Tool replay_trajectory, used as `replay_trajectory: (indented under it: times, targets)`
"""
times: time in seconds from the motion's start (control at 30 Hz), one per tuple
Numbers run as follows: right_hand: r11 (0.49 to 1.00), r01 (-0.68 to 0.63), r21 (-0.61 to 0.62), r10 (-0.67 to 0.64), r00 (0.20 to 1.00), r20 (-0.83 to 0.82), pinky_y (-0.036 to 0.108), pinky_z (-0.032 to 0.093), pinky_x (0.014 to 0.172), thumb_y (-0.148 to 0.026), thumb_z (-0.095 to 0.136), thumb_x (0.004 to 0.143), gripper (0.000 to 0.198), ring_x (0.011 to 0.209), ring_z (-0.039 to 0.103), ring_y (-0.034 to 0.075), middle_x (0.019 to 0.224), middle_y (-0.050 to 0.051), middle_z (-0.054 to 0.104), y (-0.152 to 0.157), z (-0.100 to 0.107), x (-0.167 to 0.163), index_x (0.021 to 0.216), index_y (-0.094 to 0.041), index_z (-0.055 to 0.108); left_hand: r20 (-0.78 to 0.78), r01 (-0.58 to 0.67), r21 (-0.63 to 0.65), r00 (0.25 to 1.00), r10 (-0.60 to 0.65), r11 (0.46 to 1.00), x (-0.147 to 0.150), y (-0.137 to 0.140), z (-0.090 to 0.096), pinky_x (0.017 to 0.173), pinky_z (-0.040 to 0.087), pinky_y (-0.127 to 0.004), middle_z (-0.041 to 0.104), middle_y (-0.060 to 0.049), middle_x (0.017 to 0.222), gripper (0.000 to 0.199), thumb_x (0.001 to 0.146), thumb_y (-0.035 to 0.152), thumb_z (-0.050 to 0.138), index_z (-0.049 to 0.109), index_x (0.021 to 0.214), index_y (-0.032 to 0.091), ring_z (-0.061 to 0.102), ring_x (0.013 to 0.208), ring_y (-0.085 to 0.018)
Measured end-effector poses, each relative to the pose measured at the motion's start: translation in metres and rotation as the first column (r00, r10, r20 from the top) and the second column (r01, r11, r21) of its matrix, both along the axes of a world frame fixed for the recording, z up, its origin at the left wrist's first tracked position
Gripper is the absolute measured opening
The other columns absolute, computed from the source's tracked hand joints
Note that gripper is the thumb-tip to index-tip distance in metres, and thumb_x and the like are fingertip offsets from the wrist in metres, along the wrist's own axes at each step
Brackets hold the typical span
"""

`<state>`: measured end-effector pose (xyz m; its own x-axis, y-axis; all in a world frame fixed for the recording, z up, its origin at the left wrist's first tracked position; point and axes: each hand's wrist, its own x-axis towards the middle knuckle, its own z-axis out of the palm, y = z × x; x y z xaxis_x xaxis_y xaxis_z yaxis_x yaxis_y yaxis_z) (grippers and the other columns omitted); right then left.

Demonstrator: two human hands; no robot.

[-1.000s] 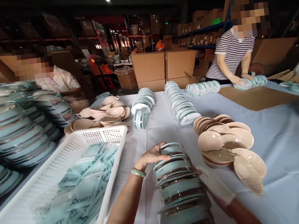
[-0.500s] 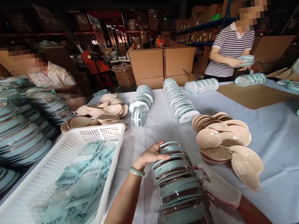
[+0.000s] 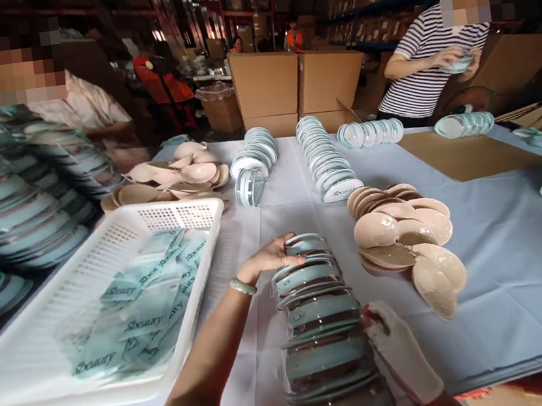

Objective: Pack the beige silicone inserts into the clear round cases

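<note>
The pale cloth surface [image 3: 517, 278], its edge at lower right, carries a row of teal-banded clear cases [image 3: 319, 315], cut off at the bottom. The left hand [image 3: 268, 256] has its grip around the far end; the gloved right hand [image 3: 402, 348] curls alongside, its grip hard to tell. A white basket [image 3: 178, 215] flanks the left, beige cup-shaped pads [image 3: 430, 229] the right.

We find a row of pale-blue packages [image 3: 318, 312] at lower centre; the left hand [image 3: 271, 255] grips its far end; the gloved right hand [image 3: 401, 348] is at its right side; we note printed sachets [image 3: 137, 318] in a white basket [image 3: 174, 216] at left, beige pads [image 3: 378, 229] right of centre; a striped-shirted person [image 3: 424, 59] upper right.
</note>
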<state>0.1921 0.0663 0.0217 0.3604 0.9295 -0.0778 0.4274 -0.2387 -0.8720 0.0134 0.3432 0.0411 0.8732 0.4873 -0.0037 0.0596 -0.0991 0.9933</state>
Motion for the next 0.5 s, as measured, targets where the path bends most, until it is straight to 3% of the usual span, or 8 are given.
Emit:
replay_trajectory:
  times: [0.1, 0.17, 0.27, 0.33, 0.43, 0.5]
  targets:
    - [0.983, 0.077, -0.166, -0.140, 0.903, -0.406, 0.037, 0.054, 0.080, -0.072, 0.071, 0.079, 0.061, 0.096, 0.063, 0.027, 0.104, 0.010, 0.065, -0.029, -0.005, 0.013, 0.110, -0.023, 0.053, -0.073, -0.074, 0.064, 0.994, 0.079, 0.995, 0.003, -0.002, -0.001, 0.099, 0.052, -0.043, 0.069, -0.008, 0.112, 0.073, 0.069, 0.059, 0.086, 0.060, 0.123, 0.017, 0.065, 0.108, -0.030]
    - [0.976, 0.080, -0.205, -0.184, 0.806, -0.562, 0.033, 0.052, 0.077, -0.077, 0.077, 0.071, 0.069, 0.092, 0.061, 0.023, 0.101, 0.006, 0.063, -0.036, -0.006, 0.008, 0.106, -0.023, 0.052, -0.093, -0.223, 0.170, 0.966, 0.241, 0.960, -0.001, -0.019, -0.004, 0.112, 0.044, -0.049, 0.063, -0.013, 0.132, 0.083, 0.074, 0.062, 0.082, 0.052, 0.138, 0.019, 0.059, 0.125, -0.035]
    - [0.973, 0.012, -0.231, -0.158, 0.764, -0.625, 0.028, 0.044, 0.070, -0.078, 0.082, 0.064, 0.070, 0.078, 0.053, 0.016, 0.086, 0.001, 0.055, -0.036, -0.009, 0.006, 0.093, -0.021, 0.053, 0.044, -0.416, 0.325, 0.904, 0.426, 0.849, -0.024, -0.077, -0.019, 0.126, 0.028, -0.053, 0.032, -0.015, 0.164, 0.083, 0.086, 0.064, 0.071, 0.041, 0.153, 0.025, 0.028, 0.155, -0.038]
    - [0.976, -0.060, -0.211, -0.084, 0.785, -0.614, 0.028, 0.042, 0.072, -0.076, 0.085, 0.062, 0.069, 0.079, 0.051, 0.016, 0.083, 0.000, 0.054, -0.034, -0.013, 0.009, 0.088, -0.019, 0.054, 0.120, -0.424, 0.342, 0.905, 0.409, 0.838, -0.045, -0.131, -0.036, 0.125, 0.031, -0.052, 0.020, -0.013, 0.170, 0.075, 0.093, 0.060, 0.064, 0.037, 0.156, 0.029, 0.019, 0.159, -0.037]
    - [0.979, -0.104, -0.175, -0.033, 0.766, -0.642, 0.029, 0.042, 0.071, -0.072, 0.080, 0.070, 0.062, 0.078, 0.053, 0.017, 0.082, 0.000, 0.055, -0.030, -0.025, 0.013, 0.090, -0.021, 0.052, 0.115, -0.551, 0.308, 0.831, 0.545, 0.776, -0.065, -0.199, -0.056, 0.120, 0.038, -0.053, 0.035, -0.013, 0.157, 0.049, 0.102, 0.048, 0.056, 0.046, 0.147, 0.031, 0.029, 0.153, -0.035]
    - [0.982, -0.134, -0.136, 0.025, 0.797, -0.604, 0.029, 0.043, 0.070, -0.066, 0.076, 0.075, 0.053, 0.077, 0.054, 0.017, 0.082, 0.000, 0.055, -0.024, -0.033, 0.013, 0.090, -0.022, 0.049, 0.134, -0.649, 0.285, 0.756, 0.641, 0.706, -0.068, -0.221, -0.061, 0.113, 0.045, -0.052, 0.049, -0.012, 0.136, 0.032, 0.103, 0.041, 0.054, 0.056, 0.132, 0.030, 0.045, 0.139, -0.033]
